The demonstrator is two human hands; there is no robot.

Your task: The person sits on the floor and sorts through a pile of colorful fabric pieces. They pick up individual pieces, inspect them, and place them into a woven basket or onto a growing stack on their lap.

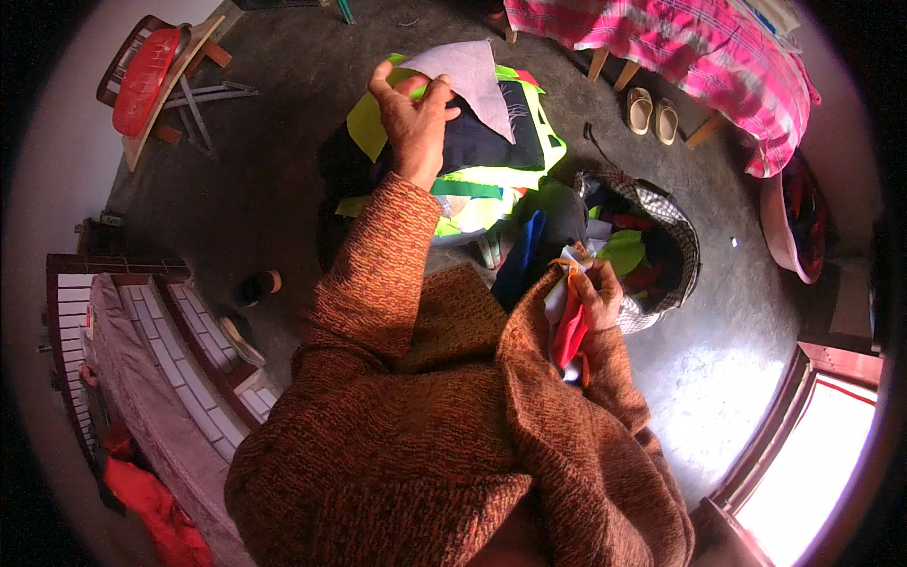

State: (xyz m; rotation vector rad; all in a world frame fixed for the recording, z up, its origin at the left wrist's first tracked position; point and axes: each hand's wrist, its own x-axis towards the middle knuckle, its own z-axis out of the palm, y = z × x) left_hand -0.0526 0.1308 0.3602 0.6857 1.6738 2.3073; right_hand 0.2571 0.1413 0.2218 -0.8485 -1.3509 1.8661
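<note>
My left hand (413, 131) pinches the edge of a pale pinkish-grey cloth piece (464, 67) with frayed threads on its right side. Beneath it lies a pile of fabric: a dark cloth (489, 135) on top, with neon-yellow scraps (549, 142) and a green strip (468, 188) showing around it. What supports the pile is mostly hidden. Close to my lap, my right hand (601, 294) grips a bunch of red, white and orange fabric scraps (569, 329). Just beyond that hand, a checked cloth bag (687, 244) stands open with scraps inside, among them a yellow-green one (623, 251).
A bed or bench under a pink plaid cloth (680, 57) stands at the far right, with beige slippers (639, 113) before it. A pink basin (783, 227) is at right. A folding table (198, 53) leans far left. Dark shoes (258, 287) lie near a tiled step (170, 340).
</note>
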